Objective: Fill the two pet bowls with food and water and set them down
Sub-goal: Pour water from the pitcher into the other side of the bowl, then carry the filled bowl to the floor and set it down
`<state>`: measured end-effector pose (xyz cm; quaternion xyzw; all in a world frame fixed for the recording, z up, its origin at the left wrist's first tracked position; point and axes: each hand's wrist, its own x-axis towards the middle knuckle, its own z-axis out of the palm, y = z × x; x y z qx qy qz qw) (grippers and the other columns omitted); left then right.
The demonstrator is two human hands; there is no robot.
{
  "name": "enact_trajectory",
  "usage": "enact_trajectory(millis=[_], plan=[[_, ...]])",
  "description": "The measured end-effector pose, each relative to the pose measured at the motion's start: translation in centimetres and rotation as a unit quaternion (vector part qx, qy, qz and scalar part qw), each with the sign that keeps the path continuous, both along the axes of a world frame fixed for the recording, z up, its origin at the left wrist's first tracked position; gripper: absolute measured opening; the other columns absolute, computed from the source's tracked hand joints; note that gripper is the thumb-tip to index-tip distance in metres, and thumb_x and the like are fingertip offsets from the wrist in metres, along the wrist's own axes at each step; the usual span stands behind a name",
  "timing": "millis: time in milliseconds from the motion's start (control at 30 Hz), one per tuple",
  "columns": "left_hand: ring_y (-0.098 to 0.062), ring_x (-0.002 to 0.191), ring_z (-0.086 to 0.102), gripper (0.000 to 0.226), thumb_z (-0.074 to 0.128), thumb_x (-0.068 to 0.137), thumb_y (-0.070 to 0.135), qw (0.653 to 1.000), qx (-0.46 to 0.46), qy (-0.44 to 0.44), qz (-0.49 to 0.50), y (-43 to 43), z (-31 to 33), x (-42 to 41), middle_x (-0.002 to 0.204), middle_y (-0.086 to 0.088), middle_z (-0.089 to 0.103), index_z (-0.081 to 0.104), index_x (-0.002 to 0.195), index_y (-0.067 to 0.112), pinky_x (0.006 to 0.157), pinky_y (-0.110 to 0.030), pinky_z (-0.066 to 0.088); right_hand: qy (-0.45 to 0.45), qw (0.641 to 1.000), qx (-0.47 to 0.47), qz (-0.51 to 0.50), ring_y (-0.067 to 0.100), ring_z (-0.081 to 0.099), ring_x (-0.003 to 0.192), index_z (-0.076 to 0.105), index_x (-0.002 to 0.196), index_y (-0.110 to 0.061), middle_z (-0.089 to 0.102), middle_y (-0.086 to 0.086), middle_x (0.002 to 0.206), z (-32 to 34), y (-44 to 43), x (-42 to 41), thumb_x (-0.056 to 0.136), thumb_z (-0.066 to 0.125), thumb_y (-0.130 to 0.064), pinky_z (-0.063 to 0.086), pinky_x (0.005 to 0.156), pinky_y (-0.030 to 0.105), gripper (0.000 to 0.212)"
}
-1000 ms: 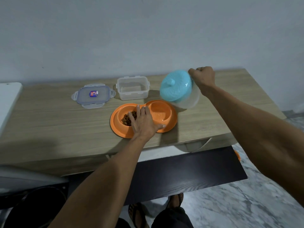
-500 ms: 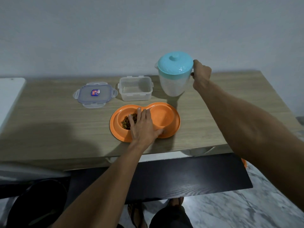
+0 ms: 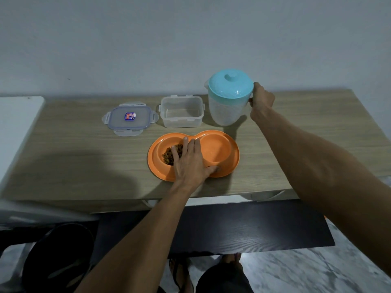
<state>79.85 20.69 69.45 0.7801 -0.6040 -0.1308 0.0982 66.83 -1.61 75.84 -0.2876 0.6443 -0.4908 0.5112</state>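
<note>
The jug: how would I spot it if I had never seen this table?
Look along the far edge of the wooden table, right of the orange double bowl. The jug stands upright there, the right hand on its handle. Unlike the low clear box beside it, it is tall with a turquoise lid.

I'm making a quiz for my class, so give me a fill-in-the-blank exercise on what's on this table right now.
1. The left hand rests on the ____ double pet bowl.
2. The right hand grips the handle of the jug, whose lid is ____.
3. Dry food sits in the bowl's ____ compartment.
4. The clear container stands between its lid and the ____.

Missing words: orange; blue; left; jug
</note>
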Motion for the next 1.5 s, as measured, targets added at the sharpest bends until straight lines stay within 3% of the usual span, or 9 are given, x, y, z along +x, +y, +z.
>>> enact_trajectory(millis=[300, 400, 533, 733, 933, 1033, 1267, 1400, 1500], plan=[[-0.025, 0.153, 0.002, 0.111, 0.062, 0.072, 0.073, 1.000, 0.007, 0.001, -0.001, 0.0, -0.1, 0.0, 0.161, -0.005, 0.023, 0.019, 0.154, 0.010, 0.117, -0.059, 0.002, 0.011, 1.000, -0.004, -0.008, 0.017, 0.051, 0.064, 0.059, 0.074, -0.010, 0.057, 0.001, 0.072, -0.6, 0.9, -0.7, 0.074, 0.068, -0.022, 0.046, 0.060, 0.029, 0.015], [-0.025, 0.153, 0.001, 0.112, 0.063, 0.072, 0.073, 1.000, 0.009, 0.003, -0.002, 0.0, 0.1, 0.0, 0.161, -0.006, 0.022, 0.019, 0.153, 0.010, 0.117, -0.059, 0.002, 0.017, 1.000, -0.006, -0.008, 0.019, 0.062, 0.078, 0.062, 0.077, -0.011, 0.064, 0.002, 0.080, -0.3, 1.5, -1.2, 0.075, 0.071, -0.035, 0.049, 0.069, 0.033, 0.025], [-0.026, 0.152, 0.000, 0.117, 0.063, 0.070, 0.075, 1.000, 0.026, 0.017, -0.002, 0.0, 0.7, -0.1, 0.162, -0.007, 0.019, 0.016, 0.154, 0.009, 0.117, -0.060, 0.000, 0.031, 0.999, 0.009, -0.030, 0.022, 0.056, 0.082, 0.063, 0.083, -0.014, 0.060, 0.003, 0.084, 0.0, 3.1, -2.3, 0.076, 0.058, -0.053, 0.048, 0.077, 0.037, 0.040], [-0.026, 0.153, -0.001, 0.111, 0.041, 0.077, 0.083, 0.995, -0.015, 0.076, 0.055, 0.9, 1.8, 1.0, 0.165, -0.009, 0.009, 0.011, 0.156, 0.010, 0.116, -0.060, -0.004, 0.030, 0.999, 0.031, -0.024, 0.029, 0.065, 0.094, 0.062, 0.090, -0.011, 0.067, 0.012, 0.102, -1.7, 8.7, -2.5, 0.084, 0.056, -0.040, 0.059, 0.084, 0.045, 0.030], [-0.033, 0.144, 0.026, 0.088, 0.037, 0.087, 0.069, 0.960, -0.018, 0.114, 0.253, 2.6, 2.5, 5.3, 0.155, -0.015, 0.030, 0.027, 0.150, 0.007, 0.112, -0.060, 0.024, 0.172, 0.977, 0.087, 0.089, 0.034, 0.061, 0.107, 0.064, 0.106, -0.006, 0.066, 0.014, 0.113, -4.0, 13.6, -1.1, 0.074, 0.057, -0.052, 0.050, 0.097, 0.045, 0.057], [-0.036, 0.138, 0.034, 0.082, 0.046, 0.089, 0.061, 0.932, 0.030, 0.153, 0.327, 3.5, 2.3, 7.1, 0.149, -0.020, 0.038, 0.035, 0.143, 0.001, 0.109, -0.050, 0.033, 0.241, 0.959, 0.100, 0.108, 0.036, 0.060, 0.108, 0.067, 0.112, -0.007, 0.063, 0.016, 0.121, -4.9, 14.8, -0.4, 0.062, 0.053, -0.061, 0.051, 0.095, 0.043, 0.075], [-0.033, 0.128, 0.044, 0.061, 0.059, 0.092, 0.042, 0.929, 0.058, 0.191, 0.312, 3.7, 3.0, 7.6, 0.140, -0.018, 0.044, 0.048, 0.135, 0.000, 0.094, -0.040, 0.042, 0.300, 0.941, 0.102, 0.122, 0.035, 0.058, 0.115, 0.060, 0.124, -0.005, 0.061, 0.017, 0.126, -4.3, 17.4, 0.5, 0.080, 0.068, -0.035, 0.049, 0.092, 0.039, 0.054], [-0.034, 0.110, 0.057, 0.052, 0.067, 0.085, 0.041, 0.913, 0.057, 0.228, 0.334, 3.6, 3.0, 7.4, 0.127, -0.018, 0.057, 0.062, 0.121, 0.003, 0.075, -0.037, 0.044, 0.289, 0.946, 0.103, 0.104, 0.033, 0.056, 0.120, 0.055, 0.131, -0.008, 0.059, 0.015, 0.130, -4.1, 17.9, -0.4, 0.081, 0.072, -0.030, 0.048, 0.096, 0.040, 0.058], [-0.034, 0.105, 0.060, 0.052, 0.069, 0.082, 0.044, 0.908, 0.051, 0.242, 0.339, 4.1, 3.4, 6.0, 0.122, -0.017, 0.060, 0.066, 0.116, 0.004, 0.075, -0.037, 0.046, 0.282, 0.950, 0.106, 0.082, 0.033, 0.056, 0.121, 0.053, 0.133, -0.010, 0.058, 0.014, 0.132, -4.1, 18.7, -1.9, 0.081, 0.073, -0.032, 0.048, 0.098, 0.041, 0.060]])
